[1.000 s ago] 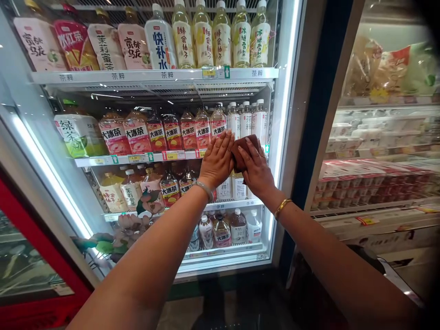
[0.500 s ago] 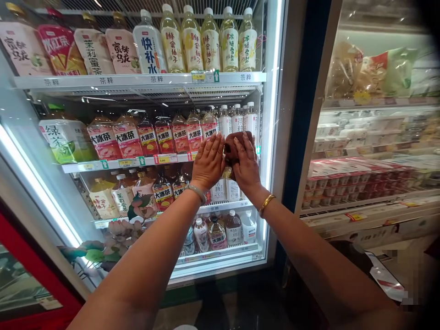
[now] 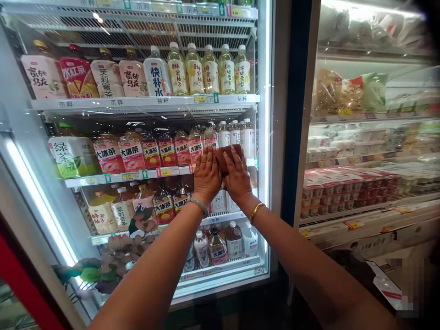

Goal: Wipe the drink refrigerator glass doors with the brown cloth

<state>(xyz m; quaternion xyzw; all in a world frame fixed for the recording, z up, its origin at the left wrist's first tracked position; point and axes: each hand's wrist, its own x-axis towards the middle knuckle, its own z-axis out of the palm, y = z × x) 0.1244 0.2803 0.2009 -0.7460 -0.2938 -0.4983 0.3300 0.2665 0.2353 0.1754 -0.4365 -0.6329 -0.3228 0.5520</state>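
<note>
Both arms are reaching forward to the glass door [image 3: 271, 151] of a drinks fridge. The left hand [image 3: 206, 176] is lying flat on the glass, fingers [image 3: 205, 158] stretched out and together, gripping nothing. Just right of it, touching, the right hand [image 3: 236, 178] is pressing a brown cloth [image 3: 225, 156] against the glass; its fingers are spread flat over the cloth rather than curled round it, so the cloth is being pinned, not gripped. A pale bangle [image 3: 200, 205] is sitting on the left wrist and a gold bangle [image 3: 256, 211] on the right.

The cloth looks soft, light and limp, probably bunching and folding under the palm; it would likely slip down the smooth glass if the pressure eased. It is best held by a flat palm across its middle, or by pinching a bunched edge. The glass itself is stiff and slick.

Behind the glass, the shelf [image 3: 144, 101] above the cloth is carrying squat tea bottles on the left and tall yellowish bottles [image 3: 209, 71] on the right. The shelf level with the cloth is holding a green-label bottle [image 3: 70, 156] at the far left and a row of red-label tea bottles [image 3: 151, 151] running toward the hands, with clear bottles right behind the cloth. Lower shelves are holding more amber and dark drinks. All look full and capped.

Right of the fridge, an open chiller [image 3: 371, 183] is showing stacked red-lidded cups and bagged goods above.
</note>
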